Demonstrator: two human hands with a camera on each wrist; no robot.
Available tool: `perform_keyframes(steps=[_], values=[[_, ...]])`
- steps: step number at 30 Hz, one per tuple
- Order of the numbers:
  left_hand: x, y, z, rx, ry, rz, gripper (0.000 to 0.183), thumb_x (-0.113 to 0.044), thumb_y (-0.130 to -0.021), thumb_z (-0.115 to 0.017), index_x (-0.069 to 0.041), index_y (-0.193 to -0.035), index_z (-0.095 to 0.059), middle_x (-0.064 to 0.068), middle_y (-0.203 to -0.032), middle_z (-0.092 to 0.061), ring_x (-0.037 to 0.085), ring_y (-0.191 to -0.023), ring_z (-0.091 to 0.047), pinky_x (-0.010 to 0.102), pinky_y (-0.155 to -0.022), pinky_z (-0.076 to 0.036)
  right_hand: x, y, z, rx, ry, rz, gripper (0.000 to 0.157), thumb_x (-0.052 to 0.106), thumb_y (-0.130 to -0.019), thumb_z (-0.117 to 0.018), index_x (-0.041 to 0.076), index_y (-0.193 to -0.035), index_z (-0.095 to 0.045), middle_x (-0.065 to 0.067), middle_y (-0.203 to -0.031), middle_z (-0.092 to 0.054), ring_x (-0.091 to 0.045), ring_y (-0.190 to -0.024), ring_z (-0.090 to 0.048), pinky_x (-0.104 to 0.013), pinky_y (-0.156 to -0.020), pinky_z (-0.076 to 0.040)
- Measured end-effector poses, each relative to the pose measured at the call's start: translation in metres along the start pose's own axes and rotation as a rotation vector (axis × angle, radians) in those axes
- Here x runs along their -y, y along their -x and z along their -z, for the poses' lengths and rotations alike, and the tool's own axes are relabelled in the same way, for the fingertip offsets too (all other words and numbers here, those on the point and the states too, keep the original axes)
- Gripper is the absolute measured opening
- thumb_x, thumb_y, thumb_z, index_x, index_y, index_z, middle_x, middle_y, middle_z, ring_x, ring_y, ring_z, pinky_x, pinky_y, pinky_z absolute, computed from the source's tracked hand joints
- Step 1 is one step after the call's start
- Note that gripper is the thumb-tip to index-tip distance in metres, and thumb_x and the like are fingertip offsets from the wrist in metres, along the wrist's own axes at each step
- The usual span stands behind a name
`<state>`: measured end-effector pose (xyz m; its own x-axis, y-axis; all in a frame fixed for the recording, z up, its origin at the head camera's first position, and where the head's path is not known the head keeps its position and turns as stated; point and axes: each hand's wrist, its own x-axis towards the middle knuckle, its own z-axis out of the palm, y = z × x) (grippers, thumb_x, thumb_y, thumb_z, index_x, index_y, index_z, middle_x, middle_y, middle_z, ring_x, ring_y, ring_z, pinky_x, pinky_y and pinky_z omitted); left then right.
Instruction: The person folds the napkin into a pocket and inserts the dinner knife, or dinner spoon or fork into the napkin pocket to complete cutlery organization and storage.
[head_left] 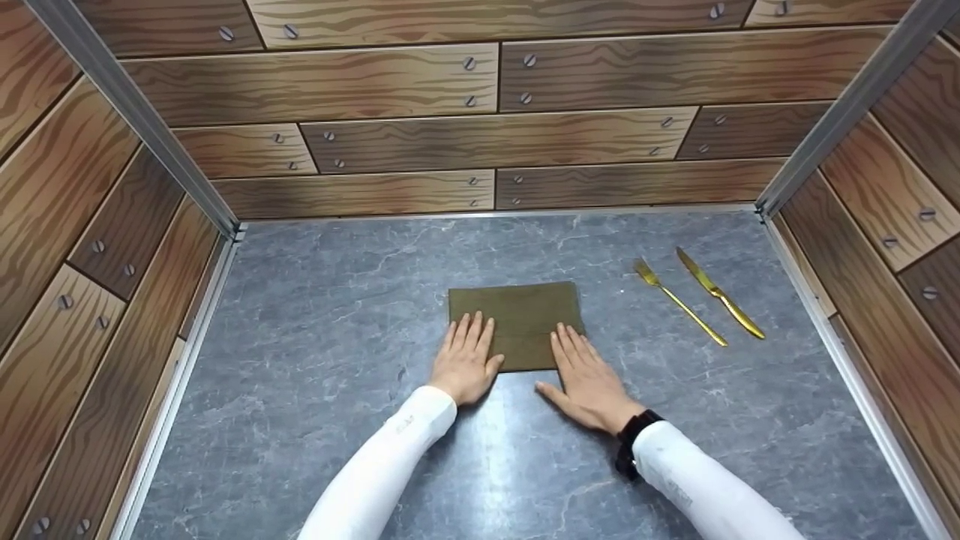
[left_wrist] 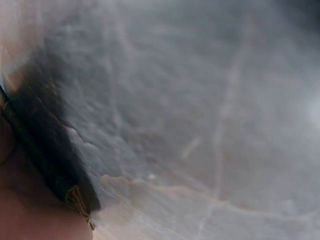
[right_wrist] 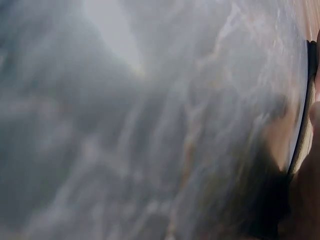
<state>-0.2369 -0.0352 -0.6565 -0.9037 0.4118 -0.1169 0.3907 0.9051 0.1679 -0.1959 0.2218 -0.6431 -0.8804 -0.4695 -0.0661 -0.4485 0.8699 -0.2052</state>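
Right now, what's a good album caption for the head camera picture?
Left hand and right hand rest on an olive cloth, gold fork and gold table knife at right.

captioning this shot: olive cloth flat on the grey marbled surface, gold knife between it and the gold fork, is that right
Not quite: the gold knife isn't in the middle; the head view shows the gold fork between it and the olive cloth, which does lie flat on the grey marbled surface.

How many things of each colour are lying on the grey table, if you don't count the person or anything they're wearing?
Gold: 2 (fork, knife)
Olive-brown: 1 (cloth)
Total: 3
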Motion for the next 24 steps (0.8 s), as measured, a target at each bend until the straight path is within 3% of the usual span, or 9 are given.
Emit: perform_keyframes(steps=[12,24], values=[[-0.0018,-0.0006,0.0013,0.017,-0.009,0.009,0.069,-0.053,-0.11,-0.025,-0.014,-0.166,-0.013,0.009,-0.171,-0.009,0.029,-0.157,-0.002,0.044,-0.126,-0.001,0.0016,-0.0017,-0.0004,-0.027,-0.023,-0.038,0.094,0.064,-0.103,-0.041,-0.006,-0.16,-0.014,-0.027,-0.167,-0.004,-0.038,-0.155,-0.003,-0.05,-0.125,-0.006],[-0.0018,0.0013,0.0009,0.003,-0.005,0.016,0.068,-0.052,-0.11,-0.026,-0.015,-0.166,-0.013,0.009,-0.171,-0.01,0.029,-0.157,-0.002,0.044,-0.126,-0.001,0.001,-0.003,0.0029,0.041,-0.02,-0.038,0.094,0.065,-0.104,-0.036,-0.005,-0.161,-0.01,-0.026,-0.167,0.0,-0.037,-0.155,0.001,-0.05,-0.125,-0.005]])
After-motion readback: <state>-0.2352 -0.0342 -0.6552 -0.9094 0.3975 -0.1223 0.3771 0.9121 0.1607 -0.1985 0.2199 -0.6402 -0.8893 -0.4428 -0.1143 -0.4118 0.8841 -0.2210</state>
